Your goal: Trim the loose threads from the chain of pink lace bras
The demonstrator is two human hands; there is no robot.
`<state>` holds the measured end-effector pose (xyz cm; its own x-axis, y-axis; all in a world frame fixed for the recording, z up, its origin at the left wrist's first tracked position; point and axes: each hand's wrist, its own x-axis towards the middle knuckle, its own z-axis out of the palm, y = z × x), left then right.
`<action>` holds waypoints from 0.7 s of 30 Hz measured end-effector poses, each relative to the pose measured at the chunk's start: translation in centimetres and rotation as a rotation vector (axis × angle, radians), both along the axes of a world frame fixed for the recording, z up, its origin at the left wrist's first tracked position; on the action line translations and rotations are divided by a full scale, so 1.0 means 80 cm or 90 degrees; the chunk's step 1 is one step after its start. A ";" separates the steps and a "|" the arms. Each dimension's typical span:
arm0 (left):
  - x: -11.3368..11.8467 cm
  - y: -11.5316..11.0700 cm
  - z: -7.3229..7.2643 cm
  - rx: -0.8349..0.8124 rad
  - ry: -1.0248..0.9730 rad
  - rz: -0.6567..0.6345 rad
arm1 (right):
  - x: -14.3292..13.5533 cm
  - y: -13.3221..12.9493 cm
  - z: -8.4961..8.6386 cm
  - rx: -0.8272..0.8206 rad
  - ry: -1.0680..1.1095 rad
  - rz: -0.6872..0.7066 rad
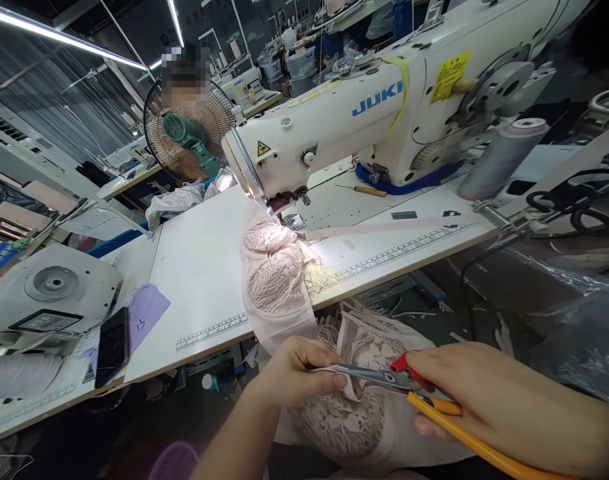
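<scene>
My right hand [477,383] is closed around scissors [384,377] with a red and an orange handle. Their blades point left, to the fingers of my left hand [302,373]. Those fingers pinch the edge of a pale pink lace bra [342,427] hanging below the table's front edge. The blade tips lie against the pinched cloth; whether they are cutting cannot be told. Another lace bra piece [277,287] lies on the table under the sewing machine's needle area and drapes over the edge towards my hands.
A white sewing machine [329,127] stands on the table [199,267]. A grey thread cone [504,157] is at the right, with a pale strip running to the needle. A phone [112,347] and purple paper [147,313] lie at the left. Behind are a fan [184,133] and a person.
</scene>
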<state>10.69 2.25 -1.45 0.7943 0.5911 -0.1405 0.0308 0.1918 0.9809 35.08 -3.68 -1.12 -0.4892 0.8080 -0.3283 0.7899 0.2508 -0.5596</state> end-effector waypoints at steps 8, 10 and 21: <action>0.000 -0.002 -0.009 -0.055 -0.008 0.009 | -0.004 -0.001 -0.009 -0.027 -0.009 -0.001; 0.000 -0.001 -0.011 -0.060 -0.017 0.009 | -0.004 -0.002 -0.013 -0.032 0.002 -0.006; 0.000 -0.001 -0.013 -0.075 -0.031 0.012 | 0.002 -0.009 -0.028 -0.031 0.017 -0.010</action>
